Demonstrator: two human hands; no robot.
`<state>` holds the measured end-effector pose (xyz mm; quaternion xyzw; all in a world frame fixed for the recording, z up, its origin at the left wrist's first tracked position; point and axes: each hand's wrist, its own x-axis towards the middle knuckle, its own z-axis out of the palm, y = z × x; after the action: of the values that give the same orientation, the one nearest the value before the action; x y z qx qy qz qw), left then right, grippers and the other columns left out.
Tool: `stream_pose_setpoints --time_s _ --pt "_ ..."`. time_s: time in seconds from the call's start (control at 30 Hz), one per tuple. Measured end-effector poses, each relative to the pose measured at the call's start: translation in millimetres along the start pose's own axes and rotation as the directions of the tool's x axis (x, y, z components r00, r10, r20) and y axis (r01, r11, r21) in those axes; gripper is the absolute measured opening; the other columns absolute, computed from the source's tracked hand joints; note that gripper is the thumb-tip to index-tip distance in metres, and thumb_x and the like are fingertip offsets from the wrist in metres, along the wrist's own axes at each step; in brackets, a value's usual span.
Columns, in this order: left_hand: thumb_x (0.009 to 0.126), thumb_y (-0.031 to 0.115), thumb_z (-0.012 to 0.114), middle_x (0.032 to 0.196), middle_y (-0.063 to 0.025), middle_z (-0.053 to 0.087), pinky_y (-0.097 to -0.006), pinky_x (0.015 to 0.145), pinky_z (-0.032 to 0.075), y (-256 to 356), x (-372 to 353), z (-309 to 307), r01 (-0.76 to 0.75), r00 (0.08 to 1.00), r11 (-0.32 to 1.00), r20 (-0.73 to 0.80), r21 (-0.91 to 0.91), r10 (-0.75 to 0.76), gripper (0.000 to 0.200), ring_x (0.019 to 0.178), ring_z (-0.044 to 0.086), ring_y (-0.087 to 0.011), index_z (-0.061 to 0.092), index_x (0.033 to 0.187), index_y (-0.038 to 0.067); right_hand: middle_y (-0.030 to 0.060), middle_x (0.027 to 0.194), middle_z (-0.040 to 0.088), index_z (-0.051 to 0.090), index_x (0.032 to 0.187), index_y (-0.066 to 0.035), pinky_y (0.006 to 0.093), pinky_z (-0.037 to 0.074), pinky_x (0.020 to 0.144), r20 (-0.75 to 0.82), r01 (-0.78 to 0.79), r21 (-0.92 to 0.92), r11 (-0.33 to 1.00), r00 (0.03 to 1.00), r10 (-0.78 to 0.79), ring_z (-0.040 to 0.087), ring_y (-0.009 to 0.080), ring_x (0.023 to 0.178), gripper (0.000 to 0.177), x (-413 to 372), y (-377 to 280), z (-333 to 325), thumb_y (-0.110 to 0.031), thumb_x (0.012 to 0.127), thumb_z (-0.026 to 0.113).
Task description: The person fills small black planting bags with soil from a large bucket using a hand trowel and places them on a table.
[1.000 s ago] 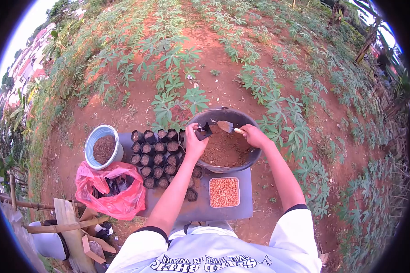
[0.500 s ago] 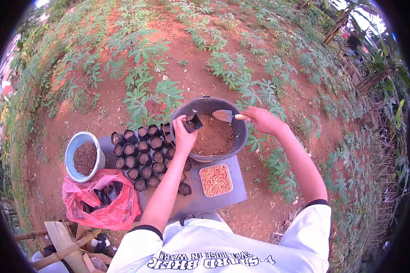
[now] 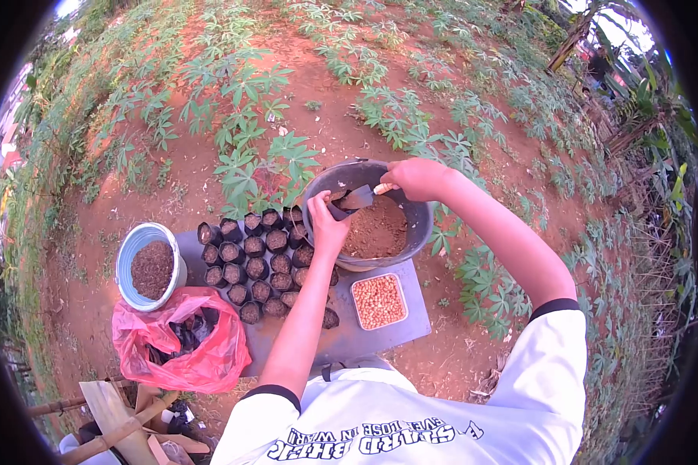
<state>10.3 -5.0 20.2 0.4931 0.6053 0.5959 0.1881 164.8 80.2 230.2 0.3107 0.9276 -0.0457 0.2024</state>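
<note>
Left hand (image 3: 329, 225) grips bag (image 3: 336, 211) over tub (image 3: 421, 223), bag at fingertips. Right hand (image 3: 417, 180) clutches trowel (image 3: 357, 199) over tub, blade left of that hand, at bag's mouth. Seed box (image 3: 379, 301) on tub's near side.

the left forearm (image 3: 306, 318) covers some black bags (image 3: 257, 269); the right hand (image 3: 420, 180) hides part of the trowel handle (image 3: 384, 188).
</note>
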Motion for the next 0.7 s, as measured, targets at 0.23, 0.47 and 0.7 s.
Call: stream_pose_setpoints --time_s 0.23,0.47,0.7 --pt "0.072 0.003 0.079 0.115 -0.0180 0.046 -0.0433 0.099 0.043 -1 -1 0 -0.023 1.000 1.000 -0.011 0.000 0.023 0.064 0.110 0.051 -0.0369 0.045 0.125 0.002 0.0156 0.103 0.070 0.069 0.110 -0.007 0.0445 0.055 0.083 0.035 0.024 -0.142 0.990 0.999 -0.019 0.068 0.0342 0.098 0.032 2 -1 -17 -0.003 0.080 0.061" --pt "0.072 0.004 0.080 0.115 -0.0174 0.046 -0.0425 0.098 0.043 -7 0 2 -0.030 1.000 0.999 -0.009 0.025 0.030 0.062 0.111 0.050 -0.0359 0.046 0.124 0.002 0.0140 0.106 0.065 0.065 0.120 -0.007 0.0453 0.054 0.080 0.061 0.033 -0.167 0.985 0.998 -0.023 0.067 0.0349 0.097 0.045 -11 14 -21 0.002 0.077 0.060" --pt "0.072 0.005 0.079 0.115 -0.0162 0.048 -0.0420 0.097 0.042 -14 3 4 -0.054 0.996 0.992 -0.059 0.117 0.061 0.059 0.110 0.051 -0.0338 0.048 0.123 0.003 0.0172 0.095 0.071 0.069 0.106 -0.006 0.0452 0.056 0.079 -0.144 0.052 -0.041 0.998 0.988 -0.057 0.069 0.0358 0.093 0.029 -13 63 33 -0.001 0.080 0.060"
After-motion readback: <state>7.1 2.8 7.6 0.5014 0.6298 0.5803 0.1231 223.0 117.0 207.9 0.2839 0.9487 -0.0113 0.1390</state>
